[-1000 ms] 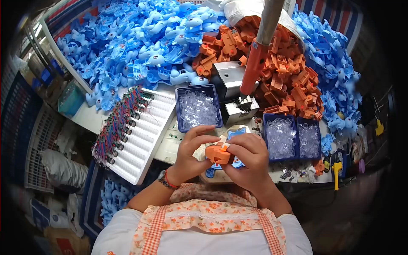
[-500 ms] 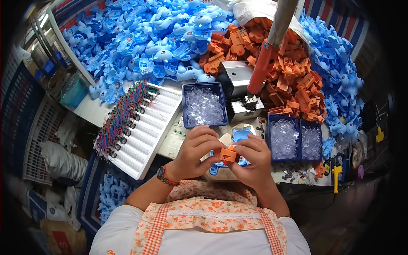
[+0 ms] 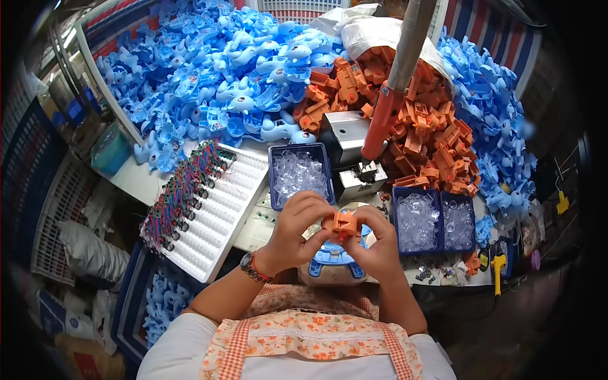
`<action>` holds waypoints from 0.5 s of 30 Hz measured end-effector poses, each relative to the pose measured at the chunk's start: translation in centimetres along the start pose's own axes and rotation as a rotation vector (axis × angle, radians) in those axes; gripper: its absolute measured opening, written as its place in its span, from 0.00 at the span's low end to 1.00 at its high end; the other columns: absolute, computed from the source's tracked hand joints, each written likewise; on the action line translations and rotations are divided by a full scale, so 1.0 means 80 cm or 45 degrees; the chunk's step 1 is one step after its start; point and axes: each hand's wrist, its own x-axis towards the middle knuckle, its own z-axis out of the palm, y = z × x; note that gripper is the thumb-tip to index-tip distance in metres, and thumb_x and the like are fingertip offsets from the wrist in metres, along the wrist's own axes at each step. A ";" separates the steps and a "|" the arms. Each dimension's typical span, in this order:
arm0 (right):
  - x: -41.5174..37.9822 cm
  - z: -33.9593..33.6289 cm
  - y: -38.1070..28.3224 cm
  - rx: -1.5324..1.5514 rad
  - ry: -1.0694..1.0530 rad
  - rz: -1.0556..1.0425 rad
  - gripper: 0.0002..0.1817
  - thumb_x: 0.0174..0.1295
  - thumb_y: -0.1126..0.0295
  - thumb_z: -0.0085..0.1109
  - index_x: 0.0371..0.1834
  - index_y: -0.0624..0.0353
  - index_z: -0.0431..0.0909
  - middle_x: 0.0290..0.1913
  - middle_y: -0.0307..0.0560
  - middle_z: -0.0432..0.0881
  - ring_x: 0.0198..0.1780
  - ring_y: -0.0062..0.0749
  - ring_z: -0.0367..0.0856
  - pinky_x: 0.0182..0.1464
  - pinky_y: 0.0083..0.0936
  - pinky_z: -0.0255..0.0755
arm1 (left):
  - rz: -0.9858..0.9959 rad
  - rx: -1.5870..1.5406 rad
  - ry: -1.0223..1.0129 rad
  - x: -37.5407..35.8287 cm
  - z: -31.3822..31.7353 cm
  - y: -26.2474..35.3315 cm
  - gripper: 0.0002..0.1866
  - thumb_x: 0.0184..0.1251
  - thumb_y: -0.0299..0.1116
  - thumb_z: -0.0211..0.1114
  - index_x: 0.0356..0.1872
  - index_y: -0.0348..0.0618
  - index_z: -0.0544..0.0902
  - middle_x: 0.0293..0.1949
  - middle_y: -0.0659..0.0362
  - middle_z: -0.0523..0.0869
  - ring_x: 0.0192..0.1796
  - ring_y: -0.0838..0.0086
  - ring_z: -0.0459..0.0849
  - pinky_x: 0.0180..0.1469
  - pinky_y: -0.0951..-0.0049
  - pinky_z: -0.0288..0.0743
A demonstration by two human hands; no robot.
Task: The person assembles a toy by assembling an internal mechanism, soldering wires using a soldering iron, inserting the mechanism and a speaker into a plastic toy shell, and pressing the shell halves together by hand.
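Note:
Between the fingertips of both hands is a small orange plastic part (image 3: 344, 224) with a red bit at its lower side. My left hand (image 3: 299, 225) pinches it from the left, and my right hand (image 3: 373, 237) grips its right side. Just below lies a blue plastic shell (image 3: 334, 255) on a pale round rest (image 3: 316, 273), partly covered by my fingers. A dark blue tray (image 3: 300, 172) of clear plastic pieces stands right behind my left hand.
A white rack (image 3: 218, 218) with wired small parts lies left. Blue toy shells (image 3: 215, 76) and orange parts (image 3: 437, 133) are heaped at the back. A red-and-metal post (image 3: 383, 120) rises above a small machine (image 3: 361, 180). Two trays of clear pieces (image 3: 416, 221) stand right.
The orange part has been turned and raised slightly in my fingers, with its red bit now showing below. The blue shell beneath is more exposed. The view has shifted a little.

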 end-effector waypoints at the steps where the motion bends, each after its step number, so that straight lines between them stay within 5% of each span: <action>1: 0.000 0.000 -0.003 -0.028 -0.010 0.009 0.17 0.45 0.77 0.74 0.39 0.62 0.80 0.37 0.43 0.80 0.38 0.28 0.78 0.42 0.24 0.71 | -0.002 -0.011 0.032 0.001 0.002 0.001 0.16 0.56 0.31 0.71 0.46 0.38 0.82 0.42 0.52 0.84 0.51 0.55 0.79 0.55 0.59 0.71; 6: -0.006 -0.001 -0.003 -0.037 -0.025 0.074 0.18 0.49 0.74 0.75 0.43 0.61 0.81 0.40 0.42 0.82 0.43 0.27 0.80 0.47 0.24 0.72 | -0.099 -0.116 0.131 -0.003 0.019 0.002 0.14 0.59 0.31 0.70 0.44 0.36 0.82 0.41 0.52 0.84 0.48 0.58 0.80 0.53 0.63 0.73; 8: -0.006 -0.001 -0.006 0.113 -0.053 0.304 0.16 0.54 0.71 0.74 0.44 0.61 0.81 0.40 0.39 0.83 0.43 0.22 0.80 0.49 0.23 0.73 | -0.348 -0.319 0.131 -0.005 0.024 0.001 0.13 0.61 0.30 0.70 0.43 0.35 0.82 0.40 0.53 0.83 0.46 0.62 0.81 0.51 0.68 0.73; 15: -0.007 -0.001 0.004 0.335 -0.121 0.472 0.15 0.60 0.69 0.70 0.46 0.61 0.79 0.40 0.37 0.82 0.39 0.15 0.79 0.42 0.16 0.74 | -0.654 -0.612 0.071 -0.007 0.026 -0.003 0.13 0.64 0.31 0.71 0.43 0.33 0.82 0.40 0.58 0.83 0.45 0.77 0.80 0.51 0.75 0.73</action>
